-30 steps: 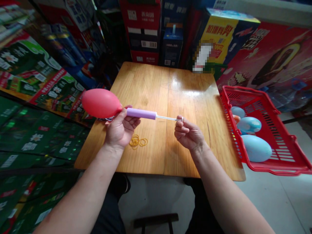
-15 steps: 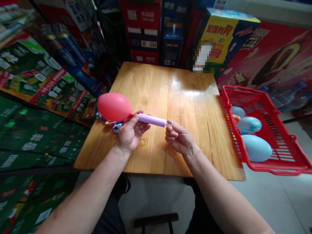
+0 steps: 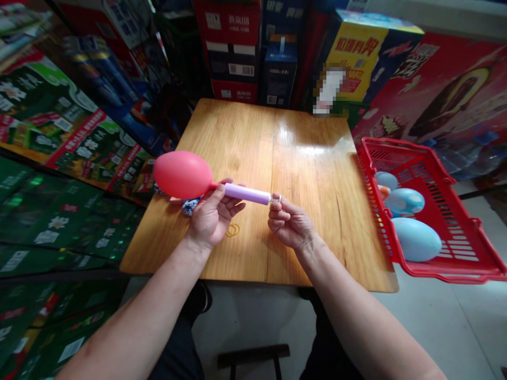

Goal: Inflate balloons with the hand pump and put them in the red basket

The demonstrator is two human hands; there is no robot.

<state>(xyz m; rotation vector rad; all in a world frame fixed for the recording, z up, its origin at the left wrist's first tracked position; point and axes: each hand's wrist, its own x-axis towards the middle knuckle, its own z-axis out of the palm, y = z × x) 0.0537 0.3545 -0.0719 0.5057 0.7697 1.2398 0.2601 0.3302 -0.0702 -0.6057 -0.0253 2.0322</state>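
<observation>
Above the wooden table [image 3: 245,258], my left hand [image 3: 212,216] pinches the neck of an inflated red balloon [image 3: 182,174] where it meets a purple hand pump [image 3: 247,193]. The balloon points to the left, fitted on the pump's left end. My right hand [image 3: 291,221] is closed around the pump's white handle [image 3: 279,199], close to the barrel. Yellow rubber bands [image 3: 233,229] lie on the table near my left wrist. Behind my left hand, partly covered by the balloon, is a blue and white patterned item [image 3: 190,206].
Right of the table, a red basket [image 3: 455,216] holds several balloons, including a large light blue one [image 3: 418,240]. Green cartons [image 3: 59,227] are stacked at the left. Boxes [image 3: 233,53] stand behind the table, and a dark stool [image 3: 253,356] is below its front edge.
The red balloon looks slightly larger and reaches a little further left. Both hands keep nearly the same positions on the pump.
</observation>
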